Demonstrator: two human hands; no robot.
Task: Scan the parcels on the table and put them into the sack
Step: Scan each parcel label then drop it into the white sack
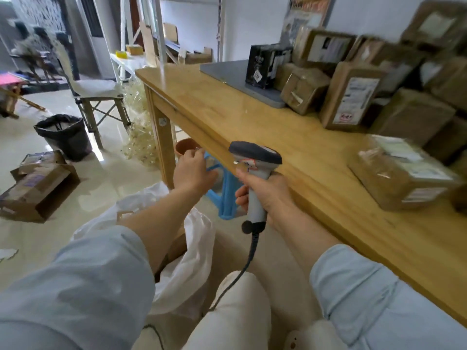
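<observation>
The right hand point(262, 195) gripped the handle of the barcode scanner point(255, 162), fingers wrapped round it, at the front edge of the bench point(252, 122). The scanner head pointed up and to the left, away from the parcels, and its cable ran down between the knees. The left hand point(194, 170) was extended just left of the right, off the bench edge and above a blue stool point(223, 198). Its fingers were loosely bent and no object could be made out in them (the fingertips were blurred).

The sack point(192, 251), white and open-mouthed, lay on the floor under the left forearm, close in front of the knees.

The nearest parcel point(401, 173) lay on the bench to the right of both hands, label face up, with its long axis roughly parallel to the bench's front edge. The remaining parcels point(353, 97) were stacked farther back and to the right, beside a black box point(267, 66) on a grey board point(235, 79).

Key relation: the nearest parcel lay on the right-hand side, so the right hand was nearer – but it was occupied by the scanner. The free left hand was the farther one and, by this reading, would have to cross in front of the body to reach the parcel, while the scanner head would need turning right to face the label.
</observation>
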